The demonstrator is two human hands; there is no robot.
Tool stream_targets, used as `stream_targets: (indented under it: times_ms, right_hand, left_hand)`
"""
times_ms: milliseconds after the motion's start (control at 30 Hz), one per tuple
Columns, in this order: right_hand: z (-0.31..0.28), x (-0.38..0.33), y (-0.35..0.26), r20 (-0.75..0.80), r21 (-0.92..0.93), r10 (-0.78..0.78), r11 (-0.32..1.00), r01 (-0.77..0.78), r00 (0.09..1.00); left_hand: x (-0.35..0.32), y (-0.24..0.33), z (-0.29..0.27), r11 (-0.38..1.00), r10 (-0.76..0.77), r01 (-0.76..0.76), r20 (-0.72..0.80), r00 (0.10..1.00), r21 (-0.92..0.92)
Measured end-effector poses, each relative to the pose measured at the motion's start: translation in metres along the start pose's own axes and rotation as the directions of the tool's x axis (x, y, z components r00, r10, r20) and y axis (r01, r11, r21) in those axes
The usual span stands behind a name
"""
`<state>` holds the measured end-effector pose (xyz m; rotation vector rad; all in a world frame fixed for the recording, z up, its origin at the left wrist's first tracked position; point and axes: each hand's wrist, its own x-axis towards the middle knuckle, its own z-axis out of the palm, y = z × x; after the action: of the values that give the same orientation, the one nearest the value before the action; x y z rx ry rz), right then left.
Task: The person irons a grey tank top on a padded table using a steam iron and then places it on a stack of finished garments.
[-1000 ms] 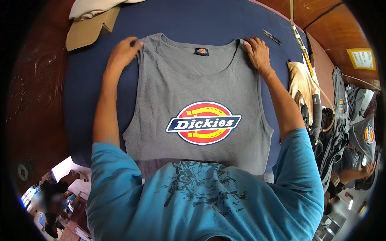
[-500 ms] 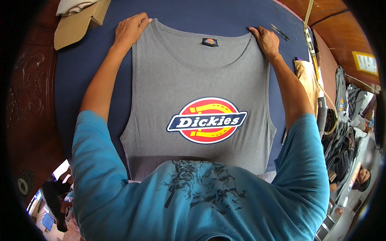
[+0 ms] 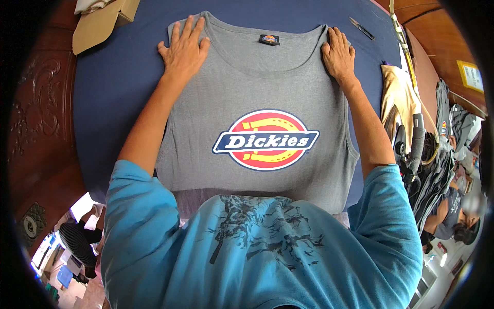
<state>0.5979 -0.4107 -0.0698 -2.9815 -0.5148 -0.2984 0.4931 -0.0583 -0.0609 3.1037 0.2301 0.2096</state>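
A grey sleeveless top (image 3: 257, 87) lies spread flat, neckline at the far end. A red, yellow and navy oval print (image 3: 265, 157) covers its chest, and a small dark label (image 3: 269, 39) sits inside the back of the neck. My left hand (image 3: 184, 54) rests palm down on the left shoulder, its fingers spread. On the right shoulder edge lies my right hand (image 3: 339, 56), flat with fingers stretched out. Neither hand grips the cloth. The top's lower end is hidden behind my body in a blue T-shirt.
Navy cloth (image 3: 118, 87) covers the table. A cardboard box (image 3: 95, 31) stands far left, beside a carved wooden panel (image 3: 41, 98). Small thread snips (image 3: 363, 28) lie far right. Tan fabric (image 3: 395, 95), a grey-wrapped hose (image 3: 417, 136) and dark garments (image 3: 435, 190) line the right. A person (image 3: 453, 213) is beyond.
Both hands have come off the shoulder edges, where they pinched the top, and now lie flat on it. The left has moved inward and nearer. The top appears slightly farther up the view.
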Motion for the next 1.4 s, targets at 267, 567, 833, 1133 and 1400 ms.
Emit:
stream_targets:
  times_ms: [267, 567, 833, 1133, 1400]
  right_hand:
    - [-0.006, 0.008, 0.011, 0.102, -0.113, -0.014, 0.993, 0.025, 0.995]
    - [-0.042, -0.065, -0.002, 0.179, 0.272, -0.136, 0.959, 0.084, 0.974]
    - [-0.097, -0.261, 0.004, 0.252, 0.013, -0.228, 0.973, 0.232, 0.941]
    - [-0.099, -0.287, 0.028, 0.304, -0.045, -0.162, 0.982, 0.184, 0.939]
    - [-0.181, -0.217, 0.100, -0.373, -0.369, 0.052, 0.908, -0.200, 0.926]
  left_hand:
    - [0.016, 0.004, -0.006, 0.999, -0.041, 0.042, 0.035, 0.999, -0.005]
    - [-0.027, 0.005, -0.004, 0.998, 0.046, -0.049, -0.097, 0.994, -0.029]
    - [-0.258, 0.049, -0.053, 0.761, 0.613, -0.492, 0.219, 0.759, -0.423]
    - [-0.247, -0.084, -0.074, 0.940, 0.308, -0.338, 0.310, 0.900, 0.046]
    - [-0.244, 0.020, -0.084, 0.926, 0.360, -0.340, 0.113, 0.926, -0.161]
